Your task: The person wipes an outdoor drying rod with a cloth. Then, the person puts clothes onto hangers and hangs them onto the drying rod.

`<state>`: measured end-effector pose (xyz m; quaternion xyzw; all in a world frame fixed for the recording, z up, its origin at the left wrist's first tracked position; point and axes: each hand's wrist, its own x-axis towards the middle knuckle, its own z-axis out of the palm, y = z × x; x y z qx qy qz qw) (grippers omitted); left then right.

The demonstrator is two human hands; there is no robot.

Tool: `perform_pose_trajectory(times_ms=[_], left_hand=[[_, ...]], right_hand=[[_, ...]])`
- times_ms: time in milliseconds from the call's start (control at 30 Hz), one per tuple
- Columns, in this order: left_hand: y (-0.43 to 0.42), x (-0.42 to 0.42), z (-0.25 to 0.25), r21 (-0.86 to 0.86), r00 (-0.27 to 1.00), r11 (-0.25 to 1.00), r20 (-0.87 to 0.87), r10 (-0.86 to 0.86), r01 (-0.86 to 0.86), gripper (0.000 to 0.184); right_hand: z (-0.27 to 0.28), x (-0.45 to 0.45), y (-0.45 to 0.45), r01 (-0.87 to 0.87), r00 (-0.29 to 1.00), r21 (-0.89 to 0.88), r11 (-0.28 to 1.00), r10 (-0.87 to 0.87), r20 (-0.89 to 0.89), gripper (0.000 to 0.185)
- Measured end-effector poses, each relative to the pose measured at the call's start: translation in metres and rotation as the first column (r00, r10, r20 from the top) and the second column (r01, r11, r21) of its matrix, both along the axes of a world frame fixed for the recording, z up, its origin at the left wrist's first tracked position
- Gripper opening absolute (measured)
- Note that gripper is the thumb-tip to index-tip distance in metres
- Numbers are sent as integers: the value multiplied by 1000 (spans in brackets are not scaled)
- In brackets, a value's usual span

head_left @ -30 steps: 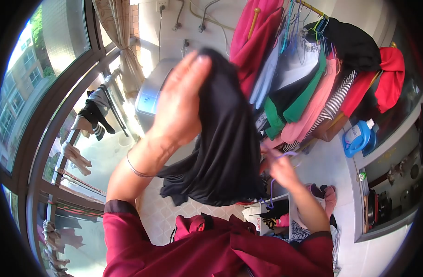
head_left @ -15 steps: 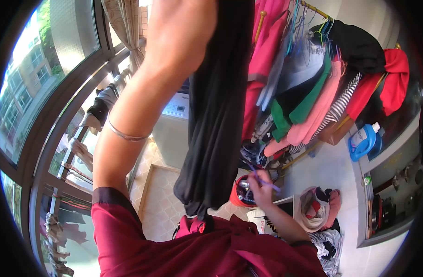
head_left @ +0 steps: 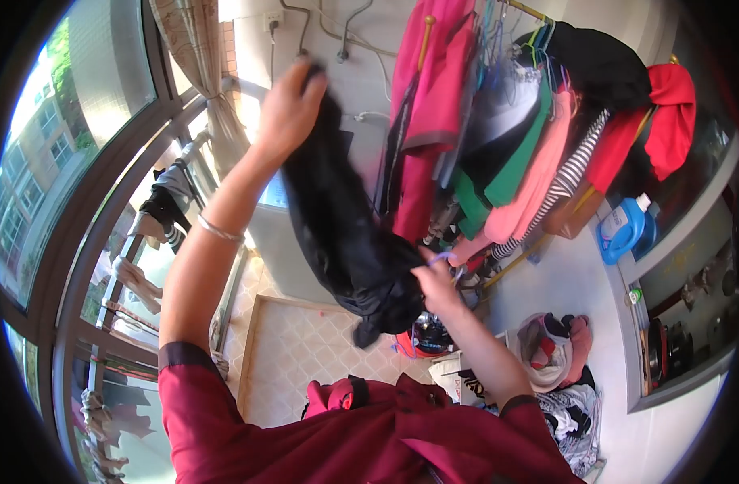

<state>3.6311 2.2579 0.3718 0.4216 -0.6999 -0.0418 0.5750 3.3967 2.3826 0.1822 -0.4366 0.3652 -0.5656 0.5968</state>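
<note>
In the head view, my left hand (head_left: 293,109) is raised and closed on the upper end of a black garment (head_left: 345,234). The garment hangs bunched and slanting down to the right; whether it is trousers or a top I cannot tell. My right hand (head_left: 436,286) is closed around a thin purple clothes hanger (head_left: 444,257), at the garment's lower right edge. Its fingers touch the cloth, though whether they also grip it is blurred. Most of the hanger is hidden behind the hand and the garment.
Clothes, among them a pink shirt (head_left: 524,181), hang on a rail at the right. A blue detergent bottle (head_left: 622,231) stands on a ledge. Below are a red bucket (head_left: 407,346) and a basin of laundry (head_left: 531,355). Socks (head_left: 135,282) hang by the left window.
My left hand has come down into view, lowering and tilting the black garment. My right hand has moved up with the purple hanger and now meets the garment's edge.
</note>
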Motion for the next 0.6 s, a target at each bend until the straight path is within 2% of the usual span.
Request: perform_pose_trajectory(times_ms=[33, 67, 100, 133, 167, 200, 233, 267, 300, 333, 367, 400, 433, 467, 500, 533, 600], left_hand=[[3, 4, -25, 166, 993, 986, 121, -12, -9, 30], [-10, 13, -57, 338, 914, 939, 398, -83, -61, 31], [5, 9, -75, 466, 792, 863, 594, -143, -194, 31], [17, 9, -107, 458, 796, 883, 570, -202, -104, 30], [36, -1, -120, 526, 823, 846, 518, -234, -90, 29], [50, -8, -137, 548, 815, 837, 479, -327, 14, 25], [74, -15, -138, 708, 798, 671, 264, -541, 221, 30], [97, -23, -135, 870, 747, 334, -58, -662, 363, 41], [110, -26, -148, 795, 647, 385, -12, -762, 469, 51], [120, -33, -164, 701, 657, 530, 117, -745, 477, 54], [124, -41, -181, 488, 733, 762, 307, -607, 426, 49], [129, -46, -184, 220, 797, 912, 444, -409, 345, 43], [124, -44, -182, 510, 793, 756, 209, -572, 410, 36], [119, -41, -176, 717, 766, 504, -65, -639, 481, 29], [111, -41, -177, 633, 650, 347, -338, -680, 692, 18], [108, -40, -177, 563, 581, 268, -503, -639, 782, 18], [101, -36, -162, 561, 520, 174, -546, -657, 809, 21]], right_hand=[[2, -7, -9, -5, 1000, -10, 1000, 5, -27, 27], [13, -10, -11, -12, 999, 32, 999, 13, -31, 22], [21, -8, -12, -13, 999, 51, 999, 14, -33, 22], [26, -7, -13, -16, 999, 68, 998, 18, -35, 22], [23, -9, -17, -12, 999, 62, 998, 15, -36, 22], [14, -13, -23, -14, 999, 135, 991, 8, 50, 18], [9, -15, -26, -23, 991, 208, 978, -5, 135, 15], [15, -13, -23, -19, 991, 207, 978, -9, 135, 15], [28, -8, -15, 35, 999, 247, 968, -35, -4, 13], [38, -4, -8, 92, 988, 281, 955, -53, -146, 14], [43, -3, -4, 106, 976, 264, 959, -50, -210, 22], [46, -4, 0, 105, 976, 271, 957, -47, -213, 22], [50, -6, 2, 89, 976, 263, 961, -30, -218, 22], [52, -10, 3, 73, 975, 251, 965, -16, -220, 22], [53, -16, 3, 42, 981, 248, 968, 7, -194, 20], [62, -19, 7, 41, 983, 232, 972, 2, -183, 18], [61, -35, 4, 16, 970, 204, 979, 34, -239, 16]])
